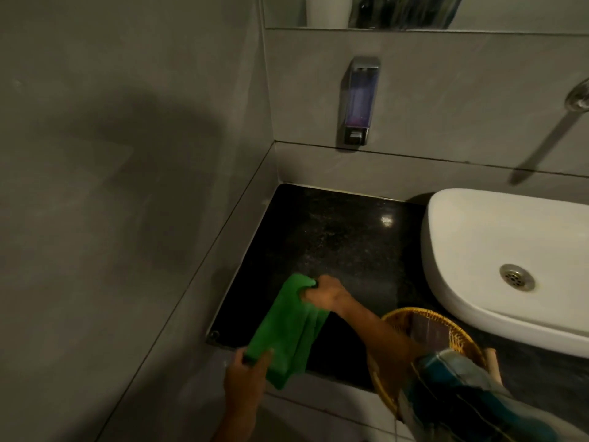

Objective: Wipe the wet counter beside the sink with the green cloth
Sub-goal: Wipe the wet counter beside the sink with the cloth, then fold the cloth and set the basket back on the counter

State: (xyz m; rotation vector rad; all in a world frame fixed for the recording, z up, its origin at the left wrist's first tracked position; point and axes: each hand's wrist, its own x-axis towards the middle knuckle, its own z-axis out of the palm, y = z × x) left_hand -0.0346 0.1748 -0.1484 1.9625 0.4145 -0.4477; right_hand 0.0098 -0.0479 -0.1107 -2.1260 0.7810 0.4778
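Observation:
The green cloth (287,327) is stretched between my two hands over the near left part of the black speckled counter (334,237). My right hand (323,291) grips its far upper end, just above the counter. My left hand (248,374) pinches its near lower corner at the counter's front edge. The cloth hangs folded between them. The white sink (497,260) sits to the right of the counter.
A woven wicker basket (446,333) stands at the counter's front, under my right forearm, next to the sink. A soap dispenser (360,103) is fixed on the back wall. A grey wall closes the counter's left side. A tap spout (548,135) reaches over the sink.

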